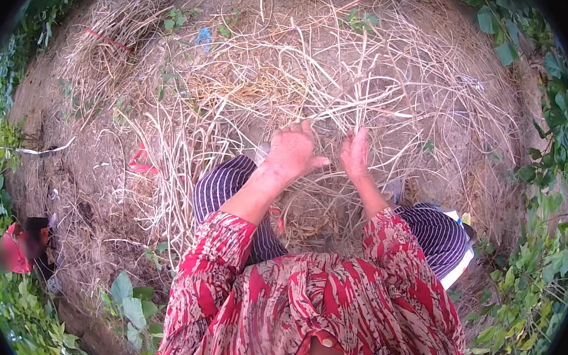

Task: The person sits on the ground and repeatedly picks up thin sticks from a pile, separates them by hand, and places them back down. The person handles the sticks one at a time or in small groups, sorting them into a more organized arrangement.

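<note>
Dry pale stalks (pixel 357 103) lie tangled on the bare soil in front of me. My right hand (pixel 356 153) is closed at the fingertips on a few of these stalks, which fan out away from it. Beside it, my left hand (pixel 291 150) has its back turned up and its thumb pointing towards the right hand. Its fingertips are at the near edge of the tangle, and what lies under them is hidden. A long bunch of stalks (pixel 171 153) lies to the left, beside my striped trouser leg (pixel 226 180).
A heap of dry stems (pixel 120 29) lies far left, and a blue scrap (pixel 204 37) is near it. Red strips (pixel 141 161) lie on the soil at left. Another person (pixel 26 247) is at the left rim. Leafy green plants (pixel 559 119) border the ground.
</note>
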